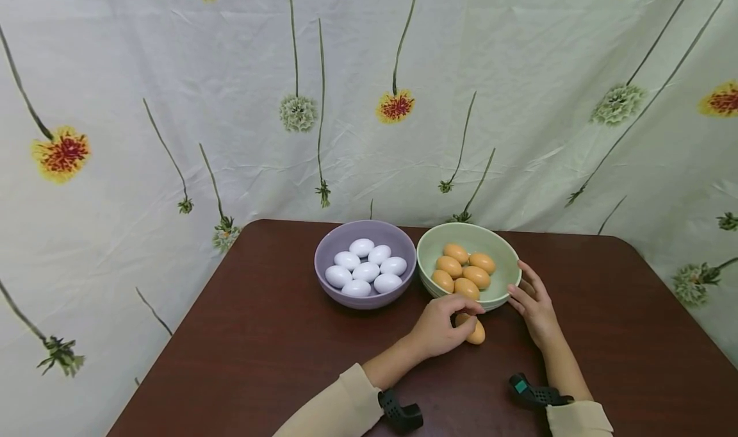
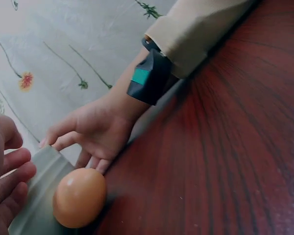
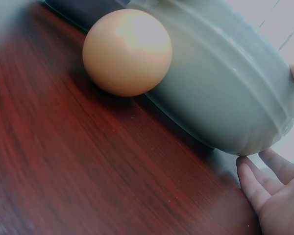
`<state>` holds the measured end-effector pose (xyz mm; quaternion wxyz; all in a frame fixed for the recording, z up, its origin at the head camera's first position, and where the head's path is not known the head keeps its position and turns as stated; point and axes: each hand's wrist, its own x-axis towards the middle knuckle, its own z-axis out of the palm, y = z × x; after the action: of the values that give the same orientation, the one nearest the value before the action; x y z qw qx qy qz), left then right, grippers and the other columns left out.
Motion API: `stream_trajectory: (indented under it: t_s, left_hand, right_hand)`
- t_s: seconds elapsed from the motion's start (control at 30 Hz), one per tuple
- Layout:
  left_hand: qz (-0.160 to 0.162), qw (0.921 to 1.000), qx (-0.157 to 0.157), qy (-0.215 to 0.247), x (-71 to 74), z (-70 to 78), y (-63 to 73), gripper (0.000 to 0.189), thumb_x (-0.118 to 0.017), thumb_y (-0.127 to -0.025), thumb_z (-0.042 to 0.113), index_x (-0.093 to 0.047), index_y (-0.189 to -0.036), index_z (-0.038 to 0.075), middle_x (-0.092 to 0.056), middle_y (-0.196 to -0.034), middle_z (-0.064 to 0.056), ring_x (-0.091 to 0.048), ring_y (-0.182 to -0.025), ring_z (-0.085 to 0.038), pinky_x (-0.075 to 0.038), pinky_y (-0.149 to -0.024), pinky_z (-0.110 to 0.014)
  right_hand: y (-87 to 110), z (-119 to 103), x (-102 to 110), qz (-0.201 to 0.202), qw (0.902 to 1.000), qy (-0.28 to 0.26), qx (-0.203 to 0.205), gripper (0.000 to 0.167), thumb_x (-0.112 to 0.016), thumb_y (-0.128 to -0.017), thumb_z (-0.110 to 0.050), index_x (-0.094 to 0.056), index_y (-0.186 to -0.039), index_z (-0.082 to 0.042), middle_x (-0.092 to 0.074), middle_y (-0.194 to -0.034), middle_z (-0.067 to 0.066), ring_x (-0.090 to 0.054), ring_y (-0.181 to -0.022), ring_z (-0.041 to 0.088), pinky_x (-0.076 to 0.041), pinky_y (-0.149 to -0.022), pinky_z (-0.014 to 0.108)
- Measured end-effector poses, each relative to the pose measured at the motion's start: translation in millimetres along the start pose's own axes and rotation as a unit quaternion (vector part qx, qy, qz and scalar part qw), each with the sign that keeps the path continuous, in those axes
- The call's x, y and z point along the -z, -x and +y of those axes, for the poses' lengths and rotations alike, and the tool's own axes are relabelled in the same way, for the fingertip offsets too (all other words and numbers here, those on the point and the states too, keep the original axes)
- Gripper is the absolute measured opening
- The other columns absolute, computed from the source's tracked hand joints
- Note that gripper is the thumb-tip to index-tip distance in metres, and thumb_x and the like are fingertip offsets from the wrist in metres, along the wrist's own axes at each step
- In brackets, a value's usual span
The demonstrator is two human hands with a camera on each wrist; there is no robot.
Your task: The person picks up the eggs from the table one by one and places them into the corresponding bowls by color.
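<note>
A brown egg (image 1: 476, 334) is on the dark red table just in front of the light green bowl (image 1: 507, 255). Above and beside that egg is my left hand (image 1: 442, 327), its fingers loosely bent; the left wrist view shows a gap between these fingers (image 2: 18, 169) and the egg (image 2: 80, 198). My right hand (image 1: 536, 307) rests its fingertips against the right outer side of the green bowl, low on its wall (image 3: 206, 93) and near the rim. Several brown eggs (image 1: 476, 277) lie inside this bowl.
A purple bowl (image 1: 323, 282) with several white eggs (image 1: 366, 272) stands to the left, close beside the green one. Behind the table (image 1: 242, 334) hangs a pale cloth (image 1: 242, 72) with printed flowers. Each wrist wears a black band (image 1: 539, 393).
</note>
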<state>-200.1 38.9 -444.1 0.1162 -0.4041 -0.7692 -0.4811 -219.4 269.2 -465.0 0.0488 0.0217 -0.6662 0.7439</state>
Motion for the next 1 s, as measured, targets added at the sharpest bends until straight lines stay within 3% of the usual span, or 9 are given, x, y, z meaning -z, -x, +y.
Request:
stream_trajectory:
  t_s: [0.23, 0.7, 1.0]
  left_hand:
    - [-0.067, 0.9974, 0.025, -0.012, -0.5, -2.2, 5.3, 0.026, -0.063, -0.09, 0.008, -0.07, -0.115, 0.006, -0.069, -0.114, -0.002, -0.058, -0.112, -0.005, -0.04, -0.096, -0.016]
    - [-0.103, 0.9931, 0.029, -0.047, -3.3, -4.3, 6.4, 0.03, -0.068, -0.089, 0.013, -0.068, -0.119, 0.007, -0.067, -0.117, -0.001, -0.057, -0.113, -0.005, -0.038, -0.096, -0.014]
    - [-0.148, 0.9825, 0.014, -0.111, -6.9, -9.2, 10.1, 0.031, -0.071, -0.087, 0.021, -0.07, -0.117, 0.013, -0.065, -0.117, 0.005, -0.055, -0.113, -0.004, -0.037, -0.097, -0.016]
  right_hand:
    - [0.7, 0.1, -0.5, -0.001, 1.0, 0.002, -0.001, 0.056, -0.053, -0.1, -0.009, -0.031, -0.15, -0.018, -0.026, -0.142, 0.022, -0.055, -0.104, 0.001, -0.047, -0.084, 0.016]
    - [0.4, -1.1, -0.9, -0.001, 1.0, -0.005, 0.006, 0.055, -0.053, -0.1, -0.008, -0.032, -0.15, -0.018, -0.027, -0.141, 0.022, -0.055, -0.104, 0.003, -0.048, -0.084, 0.017]
    - [0.2, -0.2, -0.6, 0.0, 1.0, -0.003, 0.005, 0.057, -0.053, -0.1, -0.008, -0.03, -0.151, -0.016, -0.024, -0.143, 0.024, -0.054, -0.105, 0.003, -0.048, -0.084, 0.016]
